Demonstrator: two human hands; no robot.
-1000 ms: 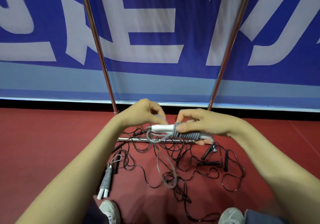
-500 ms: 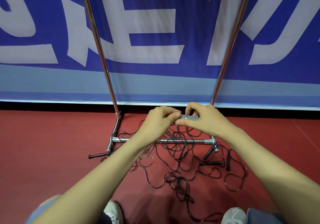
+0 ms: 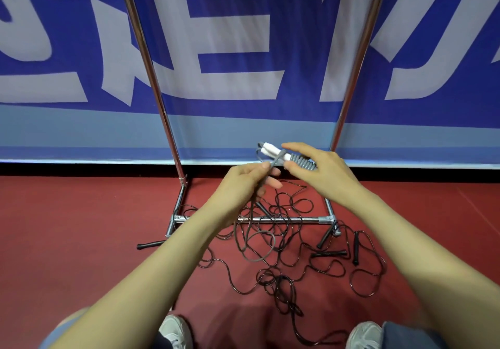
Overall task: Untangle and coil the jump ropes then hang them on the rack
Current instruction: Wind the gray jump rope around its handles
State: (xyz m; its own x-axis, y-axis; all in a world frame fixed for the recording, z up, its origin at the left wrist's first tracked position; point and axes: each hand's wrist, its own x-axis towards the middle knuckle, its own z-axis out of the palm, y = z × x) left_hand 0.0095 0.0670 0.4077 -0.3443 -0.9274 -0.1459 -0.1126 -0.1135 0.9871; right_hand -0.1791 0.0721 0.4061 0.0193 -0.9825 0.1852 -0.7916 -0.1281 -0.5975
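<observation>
Over red floor point(image 3: 81, 240) by a blue banner point(image 3: 230, 37), left fingers point(image 3: 266, 169) pinch grey rope point(image 3: 276, 160), right fingers point(image 3: 293, 166) grip its coil point(image 3: 308, 162)

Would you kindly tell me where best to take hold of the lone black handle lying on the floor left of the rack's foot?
Take the black handle by its straight middle, from above, fingers across it. It lies flat and nearly sideways on the red floor, flared end leftward, apart from the tangle of ropes, so nothing crowds it there.

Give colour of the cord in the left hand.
Grey cord, wound around white handles; head view shows it best.
</observation>
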